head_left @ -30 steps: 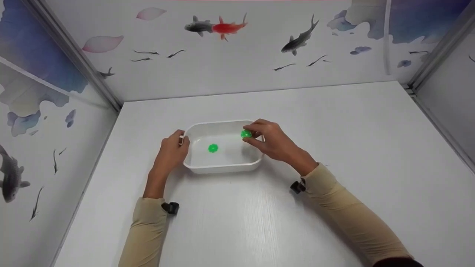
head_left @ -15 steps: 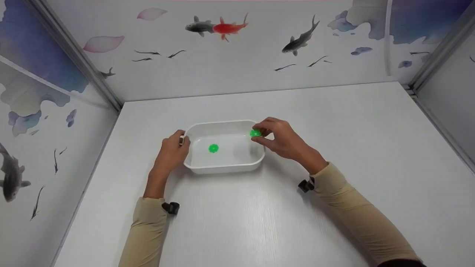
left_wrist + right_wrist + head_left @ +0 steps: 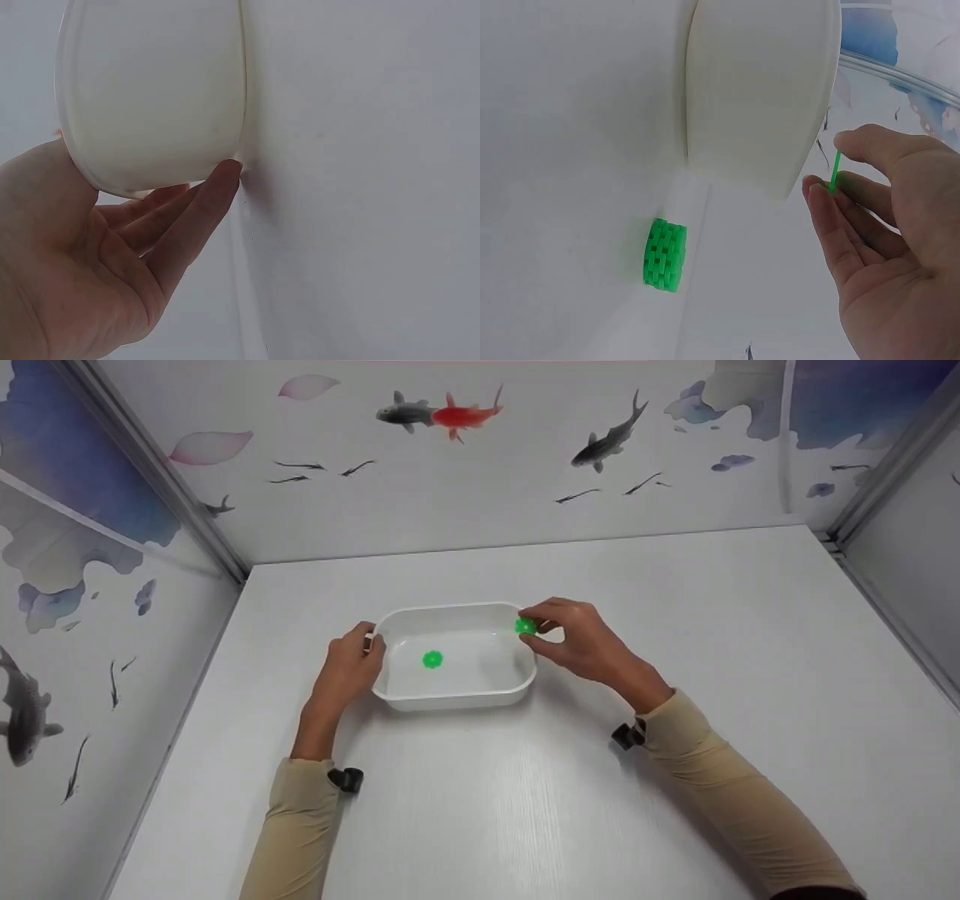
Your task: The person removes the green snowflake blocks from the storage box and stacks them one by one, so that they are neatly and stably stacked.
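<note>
My left hand [image 3: 349, 664] grips the left end of a white tray [image 3: 454, 703], thumb at the rim and fingers against the outer wall in the left wrist view. Inside the tray lies a green flower-shaped disc [image 3: 433, 660], left of the middle. Between thumb and fingertips my right hand [image 3: 581, 641] pinches another green flower-shaped disc [image 3: 525, 626], held over the tray's right rim. Edge-on in the right wrist view, this disc looks thin. Below that hand, a stack of several green discs [image 3: 665, 255] stands on the table beside the tray; the hand hides it from the head view.
The white table [image 3: 480, 810] reaches out around the tray. Behind it rises a back wall [image 3: 480, 502] printed with fish, and a similar printed panel [image 3: 97, 660] stands along the left side.
My right hand has moved right with the pinched disc, from over the tray's inside to its right rim. The left hand and the tray have stayed in place.
</note>
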Demonstrator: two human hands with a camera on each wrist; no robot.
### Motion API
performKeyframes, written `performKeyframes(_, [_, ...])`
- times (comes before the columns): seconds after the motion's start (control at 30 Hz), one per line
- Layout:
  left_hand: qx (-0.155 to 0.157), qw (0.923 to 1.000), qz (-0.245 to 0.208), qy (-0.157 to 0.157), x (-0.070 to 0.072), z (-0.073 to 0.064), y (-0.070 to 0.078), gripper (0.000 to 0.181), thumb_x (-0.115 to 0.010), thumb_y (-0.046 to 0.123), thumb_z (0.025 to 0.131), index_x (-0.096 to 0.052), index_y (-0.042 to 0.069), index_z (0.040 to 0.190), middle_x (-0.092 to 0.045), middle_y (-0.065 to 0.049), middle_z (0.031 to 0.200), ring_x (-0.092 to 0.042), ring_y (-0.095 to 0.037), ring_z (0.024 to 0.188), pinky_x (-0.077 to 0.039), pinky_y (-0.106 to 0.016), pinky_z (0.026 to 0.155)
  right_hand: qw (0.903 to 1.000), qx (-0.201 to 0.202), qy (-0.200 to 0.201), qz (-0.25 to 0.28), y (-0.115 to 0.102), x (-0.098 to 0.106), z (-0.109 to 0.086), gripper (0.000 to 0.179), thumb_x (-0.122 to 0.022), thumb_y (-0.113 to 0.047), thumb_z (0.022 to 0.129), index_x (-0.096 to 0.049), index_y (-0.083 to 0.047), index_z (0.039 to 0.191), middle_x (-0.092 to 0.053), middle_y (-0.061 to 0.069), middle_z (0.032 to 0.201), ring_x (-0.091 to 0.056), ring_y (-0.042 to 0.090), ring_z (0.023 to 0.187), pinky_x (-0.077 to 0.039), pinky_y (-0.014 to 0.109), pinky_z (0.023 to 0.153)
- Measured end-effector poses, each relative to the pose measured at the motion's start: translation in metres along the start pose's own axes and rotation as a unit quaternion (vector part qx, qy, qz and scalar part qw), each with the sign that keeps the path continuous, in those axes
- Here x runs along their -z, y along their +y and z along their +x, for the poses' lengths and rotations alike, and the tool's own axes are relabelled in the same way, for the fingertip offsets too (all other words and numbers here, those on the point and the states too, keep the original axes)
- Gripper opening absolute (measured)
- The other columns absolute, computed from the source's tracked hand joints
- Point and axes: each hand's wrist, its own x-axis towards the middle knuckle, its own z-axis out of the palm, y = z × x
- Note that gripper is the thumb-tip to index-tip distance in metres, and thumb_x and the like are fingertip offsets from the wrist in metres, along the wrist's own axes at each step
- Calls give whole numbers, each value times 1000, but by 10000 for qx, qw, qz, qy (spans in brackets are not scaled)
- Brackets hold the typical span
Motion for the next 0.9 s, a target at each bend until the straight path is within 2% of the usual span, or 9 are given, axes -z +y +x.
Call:
performKeyframes(0.23, [78, 10000, 28, -50, 2, 0, 0, 49, -43, 30, 115, -52, 0, 154, -70, -25, 137, -72, -36, 121, -60, -52, 102, 9999, 53, 133, -12, 8, 5, -6, 37, -82, -8, 96, -75, 0, 132, -79, 9, 121, -79, 24, 103, -65, 47, 92])
performKeyframes(0.43, [48, 10000, -13, -32, 0, 0, -1, 49, -44, 30, 115, -53, 2, 154, -72, -24, 136, -73, -36, 121, -61, -52, 101, 9997, 26, 231, -88, 17, 12, -13, 37, -84, -9, 95, -76, -2, 131, -80, 8, 119, -79, 23, 102, -66, 44, 91])
performKeyframes(0.67, [51, 10000, -35, -62, -2, 1, -1, 49, -43, 29, 115, -53, 2, 155, -71, -24, 137, -73, -36, 121, -61, -52, 101, 9997, -159, 71, -164, 25, 18, -23, 39, -83, -5, 95, -75, 0, 132, -80, 10, 122, -79, 26, 104, -66, 45, 93])
performKeyframes(0.9, [21, 10000, -43, -38, 1, 0, 1, 48, -43, 29, 115, -54, 1, 153, -72, -24, 135, -73, -36, 119, -61, -52, 100, 9987, -416, -63, -272, 33, 23, -29, 36, -82, -9, 97, -76, -3, 132, -80, 10, 124, -79, 28, 107, -64, 46, 96])
